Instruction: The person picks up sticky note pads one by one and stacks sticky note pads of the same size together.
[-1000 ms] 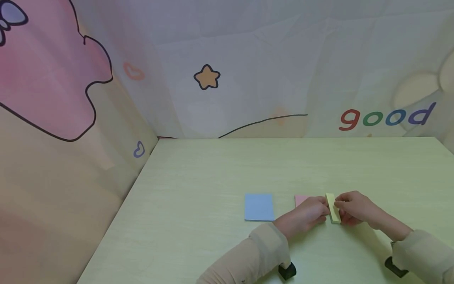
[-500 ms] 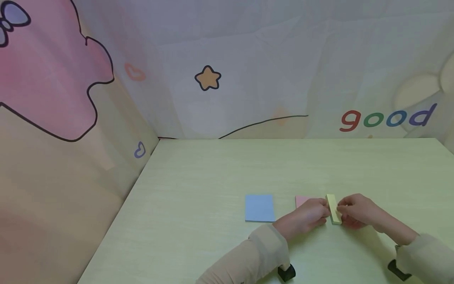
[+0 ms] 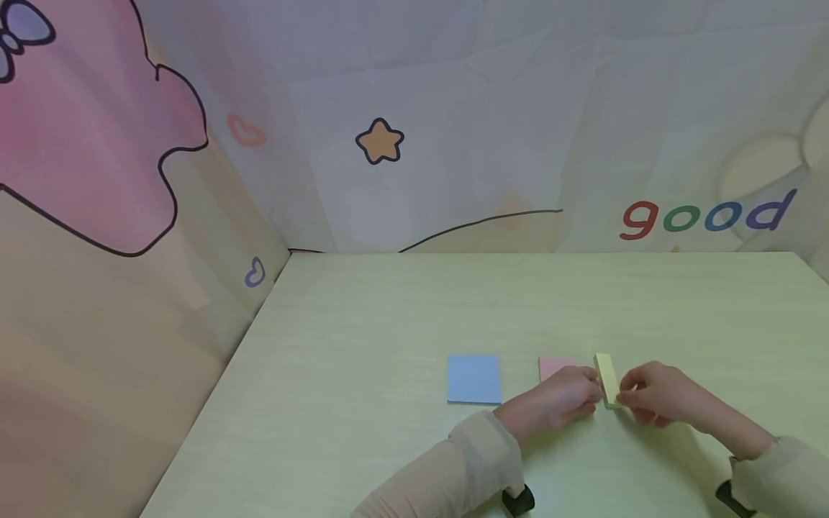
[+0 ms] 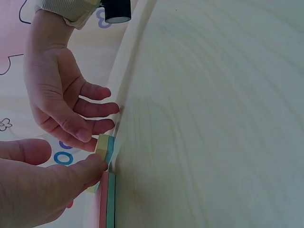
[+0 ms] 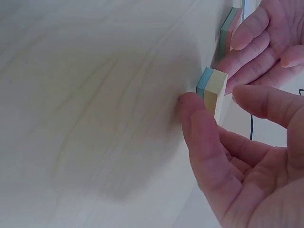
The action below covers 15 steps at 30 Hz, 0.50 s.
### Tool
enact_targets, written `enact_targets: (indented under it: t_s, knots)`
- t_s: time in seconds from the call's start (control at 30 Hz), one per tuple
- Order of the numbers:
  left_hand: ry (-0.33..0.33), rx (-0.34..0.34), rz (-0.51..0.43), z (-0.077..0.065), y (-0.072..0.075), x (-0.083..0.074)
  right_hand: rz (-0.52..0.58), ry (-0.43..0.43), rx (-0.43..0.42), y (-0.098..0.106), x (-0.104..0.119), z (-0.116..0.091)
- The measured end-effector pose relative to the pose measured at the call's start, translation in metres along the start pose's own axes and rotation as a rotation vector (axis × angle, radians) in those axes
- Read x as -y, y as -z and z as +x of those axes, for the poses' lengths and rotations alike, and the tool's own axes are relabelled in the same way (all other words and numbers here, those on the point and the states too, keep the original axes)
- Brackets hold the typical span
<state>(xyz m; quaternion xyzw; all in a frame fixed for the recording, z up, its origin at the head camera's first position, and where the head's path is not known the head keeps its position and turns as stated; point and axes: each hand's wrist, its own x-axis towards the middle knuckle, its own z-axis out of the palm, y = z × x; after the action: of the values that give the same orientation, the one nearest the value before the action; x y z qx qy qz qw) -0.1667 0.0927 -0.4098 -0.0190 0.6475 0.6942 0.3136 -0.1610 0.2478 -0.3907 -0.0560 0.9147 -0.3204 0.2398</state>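
A narrow yellow sticky-note pad (image 3: 606, 378), with a blue layer underneath, lies on the table between the two hands. My left hand (image 3: 566, 394) reaches in from the left; its fingertips touch the pad's left side, and its thumb stands apart in the left wrist view. On the other side, my right hand (image 3: 667, 393) has its fingertips at the pad's lower right edge. In the right wrist view the index finger (image 5: 194, 114) lies against the pad's end while the thumb is raised away. A pink pad (image 3: 553, 366) over a green layer is partly hidden behind my left hand.
A blue square pad (image 3: 474, 378) lies left of the pink one. The pale green table (image 3: 363, 309) meets a printed cloth backdrop (image 3: 466, 129) at the back and left. Dark wrist-worn devices show below both sleeves.
My right hand has slid a little toward the near end of the yellow pad and slightly right, its grip loosened. The left hand and the pads have hardly moved.
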Motion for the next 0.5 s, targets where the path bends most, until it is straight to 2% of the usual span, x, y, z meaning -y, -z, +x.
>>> enact_targets:
  t_s: [0.2, 0.5]
  knots:
    - [0.006, 0.014, 0.04, -0.0055, 0.0001, 0.0003, -0.046, 0.015, -0.009, -0.0012, 0.0004, -0.0027]
    - [0.0, 0.03, 0.045, -0.0098, -0.0005, 0.0035, -0.037, 0.056, -0.01, -0.0036, -0.001, -0.0053]
